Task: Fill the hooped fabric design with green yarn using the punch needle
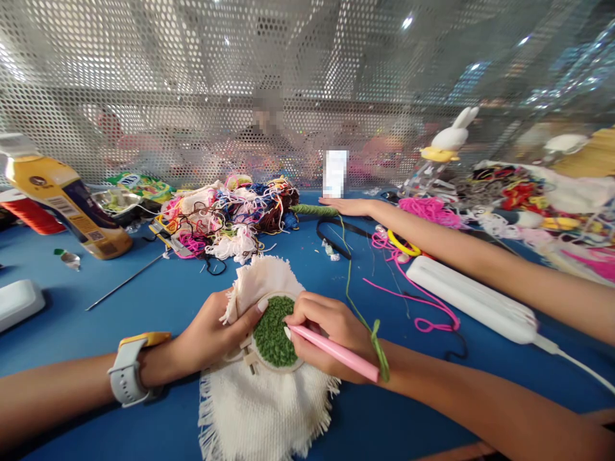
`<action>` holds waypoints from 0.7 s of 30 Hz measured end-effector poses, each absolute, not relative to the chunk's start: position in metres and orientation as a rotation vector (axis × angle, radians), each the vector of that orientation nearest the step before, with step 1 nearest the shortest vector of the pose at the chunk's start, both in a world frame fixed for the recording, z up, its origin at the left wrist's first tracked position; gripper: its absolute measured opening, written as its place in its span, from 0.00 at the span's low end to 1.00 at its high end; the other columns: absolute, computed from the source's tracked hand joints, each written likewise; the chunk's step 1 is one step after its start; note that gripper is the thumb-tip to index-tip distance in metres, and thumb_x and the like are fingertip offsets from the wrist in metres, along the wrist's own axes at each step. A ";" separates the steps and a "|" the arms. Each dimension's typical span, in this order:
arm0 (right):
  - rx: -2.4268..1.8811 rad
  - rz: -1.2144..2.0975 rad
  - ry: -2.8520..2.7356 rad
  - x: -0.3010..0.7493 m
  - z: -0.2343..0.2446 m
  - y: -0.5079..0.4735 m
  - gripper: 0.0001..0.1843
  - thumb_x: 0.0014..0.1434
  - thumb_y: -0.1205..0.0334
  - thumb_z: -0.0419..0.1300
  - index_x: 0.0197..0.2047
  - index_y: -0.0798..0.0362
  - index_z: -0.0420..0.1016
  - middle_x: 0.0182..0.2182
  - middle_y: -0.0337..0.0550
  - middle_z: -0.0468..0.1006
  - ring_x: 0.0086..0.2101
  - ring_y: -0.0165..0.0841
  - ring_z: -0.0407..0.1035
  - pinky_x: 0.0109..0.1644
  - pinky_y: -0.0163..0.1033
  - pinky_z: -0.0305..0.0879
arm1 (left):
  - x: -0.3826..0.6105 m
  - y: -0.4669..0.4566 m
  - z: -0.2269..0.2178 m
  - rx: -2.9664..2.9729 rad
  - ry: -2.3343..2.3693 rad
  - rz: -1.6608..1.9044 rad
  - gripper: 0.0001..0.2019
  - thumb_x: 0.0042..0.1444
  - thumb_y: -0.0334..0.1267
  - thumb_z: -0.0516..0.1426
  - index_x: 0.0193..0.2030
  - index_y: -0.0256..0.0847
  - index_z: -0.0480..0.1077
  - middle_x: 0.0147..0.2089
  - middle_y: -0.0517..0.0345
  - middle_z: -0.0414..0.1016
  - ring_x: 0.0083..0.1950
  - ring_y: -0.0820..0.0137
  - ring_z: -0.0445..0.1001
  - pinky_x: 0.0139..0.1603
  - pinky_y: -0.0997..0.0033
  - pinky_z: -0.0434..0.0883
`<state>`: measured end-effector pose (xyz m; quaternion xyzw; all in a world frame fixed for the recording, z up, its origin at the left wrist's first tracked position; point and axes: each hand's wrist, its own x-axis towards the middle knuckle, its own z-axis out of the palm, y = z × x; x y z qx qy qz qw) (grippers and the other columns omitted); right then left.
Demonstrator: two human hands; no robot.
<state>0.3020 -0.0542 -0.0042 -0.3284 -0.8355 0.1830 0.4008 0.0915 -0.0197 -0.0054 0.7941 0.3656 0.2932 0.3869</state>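
Observation:
A small round embroidery hoop (257, 366) lies on white fringed cloth (262, 410) on the blue table, its middle filled with green looped yarn (273, 330). My left hand (211, 333), with a white watch on the wrist, is closed on the hoop's left rim and the bunched cloth. My right hand (327, 330) grips a pink punch needle (336, 351) like a pen, its tip at the right edge of the green patch. Green yarn (358, 310) runs from the needle's back end over my wrist toward the far side of the table.
Another person's arm (480, 262) stretches across the table from the right, hand flat near a green yarn bundle (314, 209). A tangle of coloured threads (230, 218) lies behind the hoop. A yellow bottle (67, 205) lies left, a long white case (473, 298) right, pink yarn (408, 294) between.

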 end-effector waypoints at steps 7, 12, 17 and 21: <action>-0.823 0.454 -2.120 0.303 -0.005 -0.054 0.07 0.50 0.75 0.54 0.30 0.54 0.64 0.25 0.36 0.64 0.25 0.25 0.59 0.28 0.30 0.57 | 0.093 -0.020 -0.005 2.006 0.944 0.744 0.12 0.61 0.41 0.51 0.29 0.36 0.65 0.25 0.63 0.63 0.27 0.77 0.59 0.24 0.81 0.64; -0.827 0.439 -2.120 0.303 -0.005 -0.054 0.07 0.50 0.75 0.55 0.30 0.54 0.65 0.25 0.37 0.65 0.24 0.25 0.59 0.27 0.30 0.57 | 0.093 -0.020 -0.005 1.988 0.939 0.738 0.13 0.61 0.41 0.51 0.28 0.36 0.64 0.24 0.63 0.61 0.25 0.77 0.58 0.22 0.81 0.63; -0.829 0.435 -2.121 0.302 -0.005 -0.054 0.07 0.50 0.75 0.55 0.30 0.54 0.65 0.25 0.36 0.65 0.24 0.25 0.59 0.27 0.30 0.57 | 0.094 -0.019 -0.006 1.997 0.926 0.741 0.13 0.61 0.41 0.51 0.28 0.36 0.64 0.24 0.64 0.60 0.25 0.78 0.57 0.21 0.82 0.62; -0.828 0.430 -2.126 0.303 -0.005 -0.054 0.07 0.50 0.75 0.54 0.30 0.54 0.65 0.25 0.36 0.65 0.24 0.25 0.59 0.27 0.30 0.57 | 0.093 -0.018 -0.007 1.996 0.929 0.737 0.13 0.61 0.41 0.51 0.28 0.36 0.64 0.24 0.64 0.61 0.25 0.78 0.58 0.21 0.82 0.62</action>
